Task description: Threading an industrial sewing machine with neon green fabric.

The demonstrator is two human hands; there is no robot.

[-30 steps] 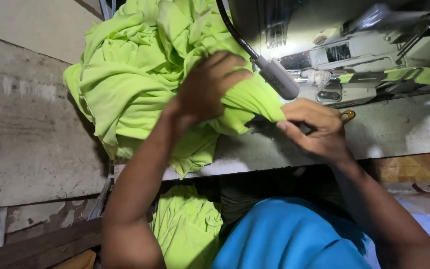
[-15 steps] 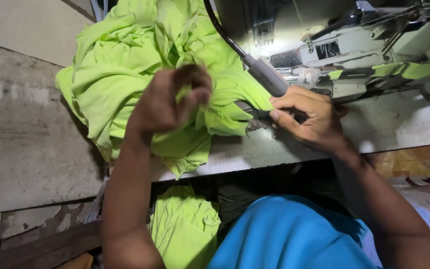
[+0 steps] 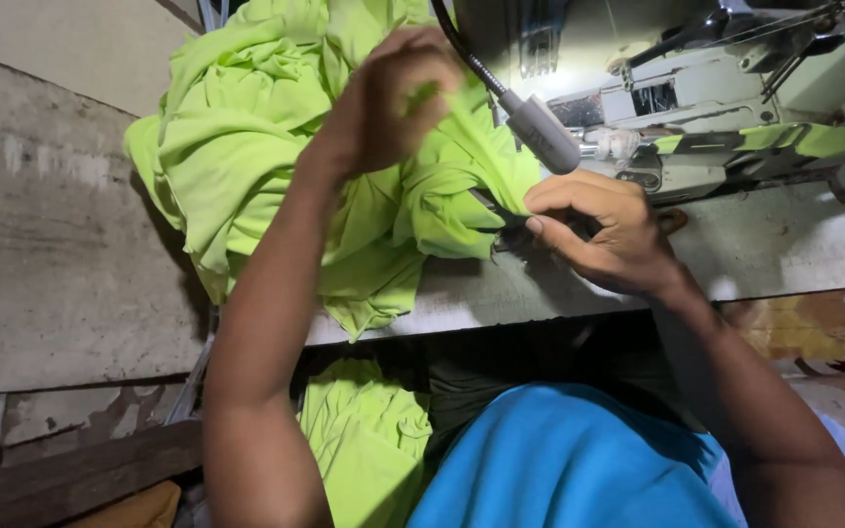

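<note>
A heap of bright lime-green fabric (image 3: 246, 147) lies on the left part of the sewing table (image 3: 765, 249). My left hand (image 3: 388, 103) is raised over the heap, fingers pinched on a fold of this green cloth. My right hand (image 3: 603, 230) rests on the table edge and pinches the fabric's right end just in front of the sewing machine (image 3: 735, 108). A small dark tool seems to sit under its fingers, though I cannot tell what it is. More green cloth (image 3: 364, 440) hangs below the table by my lap.
A flexible grey lamp arm (image 3: 530, 117) curves down between my hands, lighting the machine's needle area. A bare concrete wall (image 3: 41, 244) stands at the left. A wooden plank (image 3: 61, 479) lies at the lower left. My blue shirt (image 3: 579, 460) fills the bottom.
My left hand has lifted from the fabric by the right hand and moved up and left, pulling a fold with it. The right hand has stayed pinched at the cloth's end.
</note>
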